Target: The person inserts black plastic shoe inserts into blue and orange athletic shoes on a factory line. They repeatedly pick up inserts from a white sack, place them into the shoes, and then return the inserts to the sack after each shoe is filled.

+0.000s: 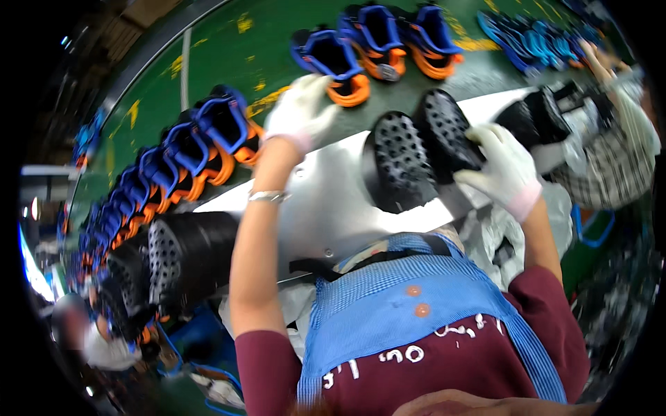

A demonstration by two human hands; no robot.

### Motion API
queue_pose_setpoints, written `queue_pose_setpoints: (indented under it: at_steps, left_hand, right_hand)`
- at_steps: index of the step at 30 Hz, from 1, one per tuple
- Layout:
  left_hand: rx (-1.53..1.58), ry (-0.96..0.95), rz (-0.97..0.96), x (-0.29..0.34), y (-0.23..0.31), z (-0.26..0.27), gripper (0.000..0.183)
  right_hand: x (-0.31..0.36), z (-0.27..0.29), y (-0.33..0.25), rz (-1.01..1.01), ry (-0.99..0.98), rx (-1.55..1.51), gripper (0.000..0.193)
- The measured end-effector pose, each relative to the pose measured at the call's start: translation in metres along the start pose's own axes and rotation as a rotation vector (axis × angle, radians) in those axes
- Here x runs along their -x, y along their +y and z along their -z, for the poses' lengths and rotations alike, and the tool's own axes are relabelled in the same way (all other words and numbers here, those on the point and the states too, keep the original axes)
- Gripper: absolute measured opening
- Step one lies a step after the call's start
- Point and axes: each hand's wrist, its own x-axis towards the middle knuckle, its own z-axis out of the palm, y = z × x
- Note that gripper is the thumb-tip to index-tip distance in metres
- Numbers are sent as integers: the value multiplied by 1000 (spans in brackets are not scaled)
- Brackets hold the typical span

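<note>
My left hand (300, 114), in a white glove, is raised over the metal bench with its fingers apart. Its fingertips come close to the orange heel of a blue shoe (329, 61); whether they touch I cannot tell. My right hand (505, 166), gloved too, is spread beside a black, sole-shaped block (444, 128) with round studs. Finger and thumb lie near its side without wrapping it. A second studded block (401, 159) stands just left of that one. Both blocks rise from a silver metal plate (319, 187).
A long row of blue-and-orange shoes (187, 149) runs along the green surface (222, 59) at left. More blue shoes (531, 41) lie far right. Another studded black pair (166, 256) stands left of my arm. A person in a checked garment (607, 173) works at right, another person (104, 343) at left.
</note>
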Motion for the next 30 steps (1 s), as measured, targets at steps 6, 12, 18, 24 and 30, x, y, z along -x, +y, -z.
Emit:
queue_pose_setpoints:
  at_steps: [6, 12, 18, 24, 30]
  left_hand:
    - [206, -186, 249, -37, 6, -42, 42]
    - [-38, -260, 326, -26, 11, -35, 29]
    - [-36, -232, 355, 27, 7, -21, 29]
    - [388, 190, 189, 56, 37, 33, 68]
    - [1787, -194, 213, 85, 69, 43, 66]
  right_hand:
    - [10, -13, 3, -24, -6, -112, 58]
    - [20, -13, 13, -13, 24, -169, 55]
    - [23, 7, 17, -58, 129, -235, 55]
    - [-1, 14, -31, 14, 192, -423, 58]
    - [-30, 2, -108, 414, 64, -494, 64]
